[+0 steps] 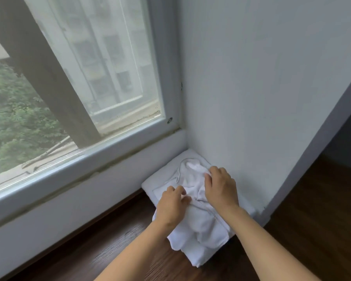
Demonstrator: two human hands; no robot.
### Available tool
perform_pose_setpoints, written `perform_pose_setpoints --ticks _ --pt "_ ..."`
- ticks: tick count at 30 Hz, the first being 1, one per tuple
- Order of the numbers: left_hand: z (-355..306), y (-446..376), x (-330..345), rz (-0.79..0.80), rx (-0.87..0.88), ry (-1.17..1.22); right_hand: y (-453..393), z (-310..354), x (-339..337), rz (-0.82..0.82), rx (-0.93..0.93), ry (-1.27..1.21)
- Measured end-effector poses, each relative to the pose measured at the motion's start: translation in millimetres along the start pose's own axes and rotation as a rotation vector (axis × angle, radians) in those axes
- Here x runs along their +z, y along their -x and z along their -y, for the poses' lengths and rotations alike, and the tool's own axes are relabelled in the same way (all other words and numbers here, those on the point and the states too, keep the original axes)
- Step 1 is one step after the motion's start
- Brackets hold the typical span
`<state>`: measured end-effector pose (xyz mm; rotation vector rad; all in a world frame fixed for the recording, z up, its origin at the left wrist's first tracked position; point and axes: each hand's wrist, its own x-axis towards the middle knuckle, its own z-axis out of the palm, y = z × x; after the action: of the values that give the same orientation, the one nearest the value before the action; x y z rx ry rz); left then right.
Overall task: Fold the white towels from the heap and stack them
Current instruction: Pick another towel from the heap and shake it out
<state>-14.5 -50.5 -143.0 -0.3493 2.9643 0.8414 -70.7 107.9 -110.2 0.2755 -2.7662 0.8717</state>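
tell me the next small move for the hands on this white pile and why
Probably lift one crumpled towel clear of the heap. Both the left hand and the right hand rest on bunched white cloth in the corner by the wall, and nothing on top looks folded yet, so a single towel needs separating before any fold.

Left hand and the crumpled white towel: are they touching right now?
Touching. The head view shows the left hand pressed down on the crumpled towel, fingers curled into its folds, no gap visible. The right hand rests on it too.
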Motion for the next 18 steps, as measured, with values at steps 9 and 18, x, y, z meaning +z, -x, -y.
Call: perform_pose_setpoints --ticks 9,18 --pt "-46 -28 -99 -0.261 0.124 0.487 -67 111 -115 0.208 -0.242 -0.484" --pt "-38 0 -293 -0.21 0.289 0.934 -84 263 -242 0.282 -0.714 -0.493"
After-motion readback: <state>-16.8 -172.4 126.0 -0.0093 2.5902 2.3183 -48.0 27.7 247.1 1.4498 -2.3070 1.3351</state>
